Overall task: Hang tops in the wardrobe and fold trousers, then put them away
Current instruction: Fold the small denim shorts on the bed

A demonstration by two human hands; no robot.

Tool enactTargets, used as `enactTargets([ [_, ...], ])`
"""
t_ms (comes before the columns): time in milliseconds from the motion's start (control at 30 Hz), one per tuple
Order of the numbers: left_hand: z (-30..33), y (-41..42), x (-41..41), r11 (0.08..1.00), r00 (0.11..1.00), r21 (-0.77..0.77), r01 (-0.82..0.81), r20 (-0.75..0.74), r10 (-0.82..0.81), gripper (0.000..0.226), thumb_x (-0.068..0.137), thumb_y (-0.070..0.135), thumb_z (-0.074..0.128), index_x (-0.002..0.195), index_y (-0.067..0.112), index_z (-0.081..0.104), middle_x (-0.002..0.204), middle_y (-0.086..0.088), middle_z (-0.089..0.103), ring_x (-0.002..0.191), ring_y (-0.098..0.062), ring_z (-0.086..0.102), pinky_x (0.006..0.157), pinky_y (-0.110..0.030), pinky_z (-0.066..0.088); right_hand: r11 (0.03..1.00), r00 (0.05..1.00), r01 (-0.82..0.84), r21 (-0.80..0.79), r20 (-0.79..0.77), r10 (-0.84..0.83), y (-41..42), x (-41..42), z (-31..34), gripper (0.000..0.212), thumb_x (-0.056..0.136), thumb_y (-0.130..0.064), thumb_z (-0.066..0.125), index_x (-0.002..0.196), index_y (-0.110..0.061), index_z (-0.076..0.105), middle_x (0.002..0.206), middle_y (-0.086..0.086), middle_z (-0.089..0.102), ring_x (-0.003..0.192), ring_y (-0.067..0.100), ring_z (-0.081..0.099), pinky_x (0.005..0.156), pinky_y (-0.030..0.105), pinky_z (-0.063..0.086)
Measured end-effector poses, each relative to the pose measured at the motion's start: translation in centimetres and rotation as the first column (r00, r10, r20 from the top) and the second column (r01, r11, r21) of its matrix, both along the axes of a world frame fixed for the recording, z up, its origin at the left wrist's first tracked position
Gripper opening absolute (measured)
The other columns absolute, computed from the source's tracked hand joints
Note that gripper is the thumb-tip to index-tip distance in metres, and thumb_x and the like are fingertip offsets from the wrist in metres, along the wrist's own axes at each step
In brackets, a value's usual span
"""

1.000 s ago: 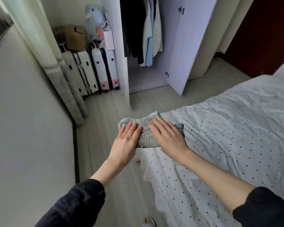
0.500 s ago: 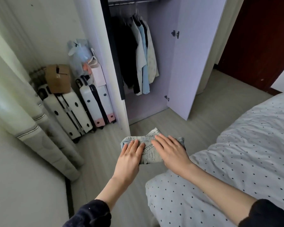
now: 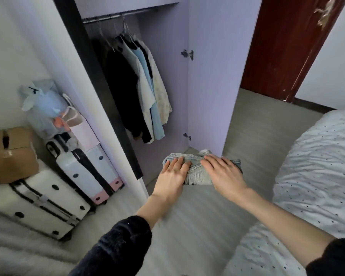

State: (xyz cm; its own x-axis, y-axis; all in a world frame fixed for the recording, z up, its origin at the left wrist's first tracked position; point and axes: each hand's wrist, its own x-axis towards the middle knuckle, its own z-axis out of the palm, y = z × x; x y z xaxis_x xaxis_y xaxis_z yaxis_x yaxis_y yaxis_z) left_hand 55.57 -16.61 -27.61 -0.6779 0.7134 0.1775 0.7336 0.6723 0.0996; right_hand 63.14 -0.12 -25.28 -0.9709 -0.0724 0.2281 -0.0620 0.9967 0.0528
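Between my left hand (image 3: 172, 176) and right hand (image 3: 223, 174), both clamped on the folded jeans (image 3: 197, 172), the bundle could unfold if my grip loosens.

You are looking at faded light-blue folded denim trousers (image 3: 197, 172) showing a coarse, worn weave, a lilac wardrobe door (image 3: 217, 76) showing a smooth matt laminate, a dark red wooden door (image 3: 283, 46) gleaming with varnish, white hard-shell suitcases (image 3: 38, 204) shining like plastic, and a wrinkled dotted white cloth bedsheet (image 3: 317, 166).

Dark fuzzy sleeves (image 3: 116, 246), bare forearms
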Motion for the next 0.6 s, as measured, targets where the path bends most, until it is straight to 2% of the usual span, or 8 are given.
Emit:
enactTargets([
  [67,1.7,3.3,-4.8,0.999,0.999,0.032,0.031,-0.045,-0.029,0.068,0.086,0.004,0.049,0.147,0.015,0.022,0.155,-0.01,0.021,0.144,-0.022,0.017,0.117,-0.033,0.005,0.997,0.996,0.08,-0.003,-0.032,-0.08,2.7,-4.1,1.6,0.056,0.054,0.005,0.076,0.109,-0.005,0.067,0.116,0.011,0.066,0.109,0.024,0.063,0.089,0.039,0.051],
  [133,3.8,5.8,-8.8,0.996,0.991,0.071,0.058,-0.122,-0.049,0.067,0.085,0.006,0.054,0.145,0.015,0.027,0.152,-0.009,0.026,0.142,-0.022,0.022,0.116,-0.032,0.008,0.994,0.993,0.108,0.021,-0.047,-0.107,5.2,-8.0,3.2,0.057,0.075,0.005,0.058,0.13,-0.006,0.051,0.139,0.011,0.049,0.131,0.024,0.044,0.108,0.04,0.033],
  [167,4.8,7.6,-11.4,0.992,0.987,0.109,0.061,-0.157,-0.043,0.065,0.085,0.004,0.054,0.144,0.014,0.029,0.151,-0.01,0.029,0.141,-0.022,0.024,0.115,-0.032,0.009,0.993,0.991,0.113,0.029,-0.07,-0.111,7.1,-10.7,4.1,0.059,0.078,0.006,0.052,0.135,-0.007,0.045,0.145,0.01,0.042,0.136,0.023,0.037,0.111,0.04,0.027],
  [300,9.3,13.0,-20.0,0.981,0.974,0.193,0.012,-0.224,0.033,0.066,0.08,-0.008,0.049,0.142,0.01,0.035,0.149,-0.012,0.033,0.139,-0.025,0.028,0.116,-0.033,0.01,0.987,0.987,0.091,0.13,-0.141,-0.072,12.7,-19.8,8.8,0.064,0.081,0.003,0.05,0.141,-0.01,0.033,0.151,0.008,0.032,0.141,0.02,0.026,0.114,0.038,0.018],
  [433,15.0,18.3,-29.1,0.971,0.942,0.233,-0.046,-0.314,0.12,0.067,0.083,-0.006,0.048,0.144,0.012,0.03,0.152,-0.011,0.028,0.142,-0.023,0.023,0.117,-0.033,0.009,0.982,0.979,0.025,0.187,-0.204,0.014,18.3,-29.8,14.8,0.061,0.084,0.002,0.048,0.141,-0.01,0.03,0.151,0.007,0.029,0.141,0.02,0.024,0.111,0.036,0.022],
  [533,19.7,20.4,-33.8,0.965,0.906,0.248,-0.089,-0.383,0.182,0.063,0.078,-0.011,0.048,0.139,0.006,0.04,0.145,-0.017,0.039,0.136,-0.03,0.033,0.114,-0.038,0.017,0.979,0.965,-0.033,0.2,-0.247,0.083,20.9,-36.0,19.0,0.063,0.084,0.001,0.048,0.143,-0.01,0.029,0.151,0.008,0.029,0.141,0.021,0.024,0.111,0.036,0.023],
  [600,22.4,20.6,-36.8,0.962,0.877,0.244,-0.123,-0.427,0.22,0.063,0.079,-0.009,0.05,0.139,0.007,0.04,0.145,-0.017,0.038,0.137,-0.03,0.033,0.114,-0.038,0.017,0.98,0.95,-0.083,0.183,-0.284,0.134,21.3,-39.8,21.4,0.066,0.081,0.002,0.052,0.143,-0.009,0.031,0.15,0.009,0.032,0.14,0.022,0.028,0.11,0.037,0.025],
])
